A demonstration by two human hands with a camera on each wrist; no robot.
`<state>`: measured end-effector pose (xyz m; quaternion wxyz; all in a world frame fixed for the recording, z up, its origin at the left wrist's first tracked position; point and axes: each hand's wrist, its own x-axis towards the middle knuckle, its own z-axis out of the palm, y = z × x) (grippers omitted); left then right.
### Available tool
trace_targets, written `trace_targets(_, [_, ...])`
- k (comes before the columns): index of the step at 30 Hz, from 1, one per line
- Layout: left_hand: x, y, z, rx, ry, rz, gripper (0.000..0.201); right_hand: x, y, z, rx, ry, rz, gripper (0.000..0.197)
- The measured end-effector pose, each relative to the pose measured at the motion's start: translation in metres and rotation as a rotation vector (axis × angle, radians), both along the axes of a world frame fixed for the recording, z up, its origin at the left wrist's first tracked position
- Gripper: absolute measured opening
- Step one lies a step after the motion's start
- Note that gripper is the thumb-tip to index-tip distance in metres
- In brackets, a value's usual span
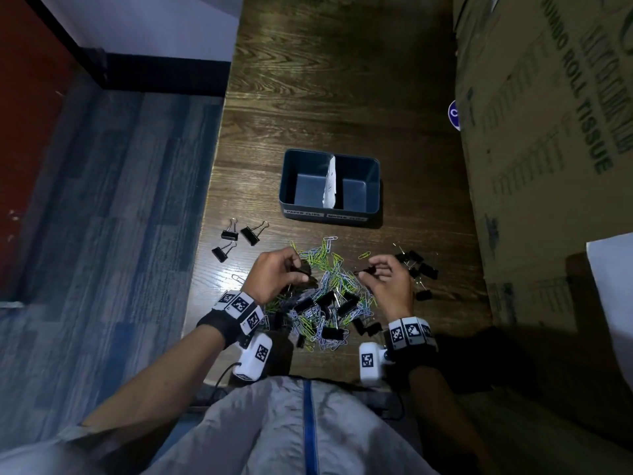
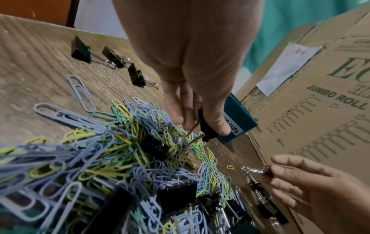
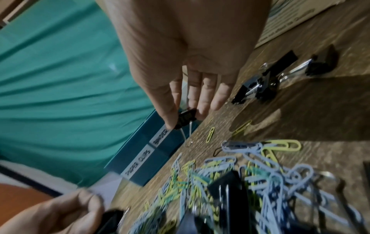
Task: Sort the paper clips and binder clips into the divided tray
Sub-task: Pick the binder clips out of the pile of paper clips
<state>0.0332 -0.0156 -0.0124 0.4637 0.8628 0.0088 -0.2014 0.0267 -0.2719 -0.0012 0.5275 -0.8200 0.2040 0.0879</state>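
A dark blue divided tray (image 1: 287, 180) with a white divider stands mid-table; its front labels read PAPER CLIPS on the left and BINDER CLIPS on the right, and both halves look empty. In front of it lies a mixed pile of coloured paper clips (image 1: 337, 286) and black binder clips. My left hand (image 1: 301, 270) pinches a black binder clip (image 2: 207, 126) over the pile's left side. My right hand (image 1: 364, 270) pinches another black binder clip (image 3: 185, 118) by its body, wire handles hanging down, in front of the tray (image 3: 140, 158).
Three black binder clips (image 1: 236, 240) lie apart left of the pile, near the table's left edge. Several more binder clips (image 1: 416, 265) sit right of the pile. A big cardboard box (image 1: 548, 132) walls off the table's right side. One paper clip (image 1: 238, 278) lies alone.
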Motion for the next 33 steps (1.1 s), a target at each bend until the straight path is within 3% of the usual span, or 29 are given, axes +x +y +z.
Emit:
trace_targets(3, [-0.001, 0.005, 0.006, 0.025, -0.057, 0.052, 0.018, 0.007, -0.015, -0.003, -0.026, -0.017, -0.086, 0.030])
trace_targets(7, [-0.001, 0.037, 0.012, 0.023, -0.075, 0.278, 0.021, 0.017, -0.045, -0.012, -0.099, -0.034, -0.335, 0.028])
trace_targets(10, [-0.003, 0.080, 0.005, 0.158, -0.093, 0.426, 0.021, 0.020, -0.070, -0.021, -0.119, -0.016, -0.524, 0.027])
trace_targets(15, [-0.027, 0.122, -0.008, 0.350, 0.015, 0.437, 0.027, 0.019, -0.098, -0.040, -0.110, 0.057, -0.665, 0.027])
trace_targets(21, [-0.041, 0.125, -0.024, 0.317, 0.056, 0.447, 0.021, 0.011, -0.097, -0.050, -0.246, 0.056, -0.459, 0.032])
trace_targets(27, [-0.043, 0.105, -0.015, 0.577, -0.085, 0.260, 0.028, -0.009, -0.090, -0.040, -0.506, -0.052, -0.269, 0.029])
trace_targets(29, [-0.048, 0.091, -0.014, 0.558, -0.086, 0.139, 0.031, -0.024, -0.085, -0.034, -0.524, -0.089, -0.188, 0.022])
trace_targets(31, [-0.053, 0.078, -0.016, 0.532, -0.020, -0.005, 0.035, -0.040, -0.080, -0.036, -0.498, 0.023, -0.072, 0.015])
trace_targets(33, [-0.056, 0.067, -0.018, 0.532, 0.010, -0.062, 0.036, -0.058, -0.077, -0.045, -0.461, 0.144, 0.080, 0.020])
